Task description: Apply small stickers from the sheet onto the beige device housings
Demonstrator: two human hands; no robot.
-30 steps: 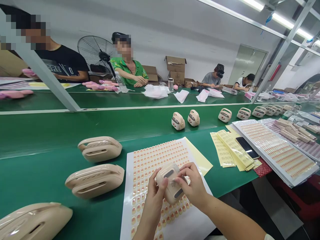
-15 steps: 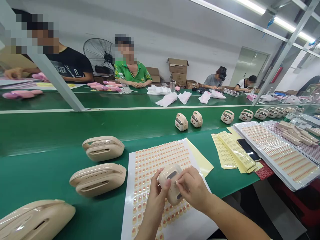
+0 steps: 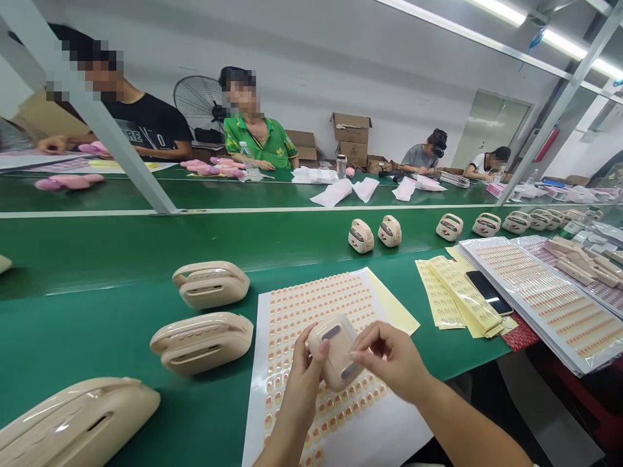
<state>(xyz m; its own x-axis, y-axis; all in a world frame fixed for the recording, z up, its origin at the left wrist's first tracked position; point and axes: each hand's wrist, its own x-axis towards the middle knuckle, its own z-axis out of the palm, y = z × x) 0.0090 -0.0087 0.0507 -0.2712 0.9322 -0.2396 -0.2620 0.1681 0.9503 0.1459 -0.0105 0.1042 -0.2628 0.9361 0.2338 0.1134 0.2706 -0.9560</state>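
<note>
My left hand (image 3: pixel 302 376) grips a small cream plastic device (image 3: pixel 341 353), with the thumb across its near side. The face turned up carries two grey oblong pads. Beside its right edge, my right hand (image 3: pixel 395 363) has thumb and forefinger pinched together; whatever lies between them is too small to make out. Under both hands is a white sheet of stickers (image 3: pixel 316 298) with rows of small orange-and-cream ovals. On the left, several like devices rest on the bench, among them a far one (image 3: pixel 214 288), a middle one (image 3: pixel 202 344) and a near one (image 3: pixel 78 428).
Yellow sticker strips (image 3: pixel 450 298) and a phone (image 3: pixel 488 292) lie right of the sheet, beside stacked sticker sheets (image 3: pixel 540 292). Finished-looking cream devices (image 3: pixel 361 236) line the green belt (image 3: pixel 272 237) beyond. Co-workers sit across, behind a metal post (image 3: pixel 117 136).
My right hand has drawn slightly right, its fingertips shifting along the device's edge. My left hand still holds the device. The whole view has shifted a little.
</note>
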